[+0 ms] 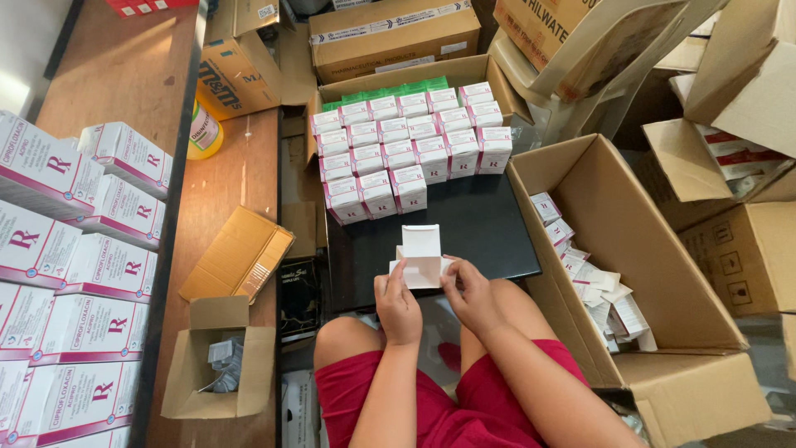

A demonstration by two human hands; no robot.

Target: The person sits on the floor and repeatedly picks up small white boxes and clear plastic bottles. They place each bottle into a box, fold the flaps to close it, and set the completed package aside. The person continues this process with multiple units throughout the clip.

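Fingers of both hands, left and right, pinch a small white carton by its lower edges, lid flap up, just above the black board, steadying it; filled cartons stand in rows beyond

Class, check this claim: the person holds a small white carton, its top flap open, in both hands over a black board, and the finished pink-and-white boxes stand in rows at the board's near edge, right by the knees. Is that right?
Not quite. The head view shows the pink-and-white boxes in rows at the far edge of the black board, away from the knees. The rest holds: left hand and right hand hold the white carton, flap open.
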